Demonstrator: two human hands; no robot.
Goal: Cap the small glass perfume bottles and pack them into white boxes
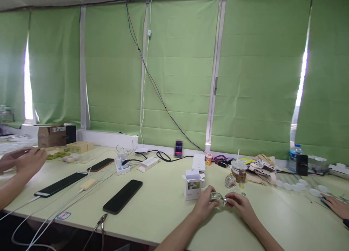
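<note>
My left hand (204,204) is closed around a small clear glass bottle (217,197), held tilted on its side just above the table. The fingers of my right hand (241,204) pinch the bottle's neck end, where a small shiny piece shows; whether it is a cap or a collar I cannot make out. Right behind my left hand stands an open white box (192,187) with a flower picture on its front. Past my right hand are a round glass bottle (230,181), a small gold-coloured cap (241,185) and a small flat ring or disc (243,194).
A drink cup with a straw (239,169) stands behind the round bottle. Phones (122,196), charging cables and a power strip (121,166) lie to the left. Other people's hands are at the far left (25,160) and far right (336,206), the latter near white discs (296,187).
</note>
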